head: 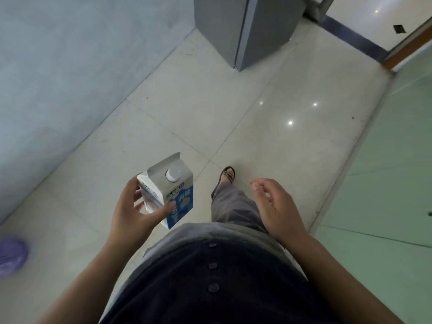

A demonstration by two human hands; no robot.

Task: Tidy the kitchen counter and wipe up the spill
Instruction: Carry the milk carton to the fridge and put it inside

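My left hand (pixel 134 212) grips a blue and white milk carton (pixel 174 188) with a white screw cap, held upright above the tiled floor at lower left of centre. Fingers wrap the carton's left side and the thumb presses on its front. My right hand (pixel 274 206) hangs free to the right of the carton with fingers loosely spread and nothing in it. No counter or spill is in view.
A grey fridge-like cabinet (pixel 243 31) stands ahead at the top. A grey wall (pixel 58 78) runs along the left. Frosted green glass (pixel 392 171) lines the right. A purple round object (pixel 11 257) lies at the far left. One sandalled foot (pixel 227 175) steps forward on pale tiles.
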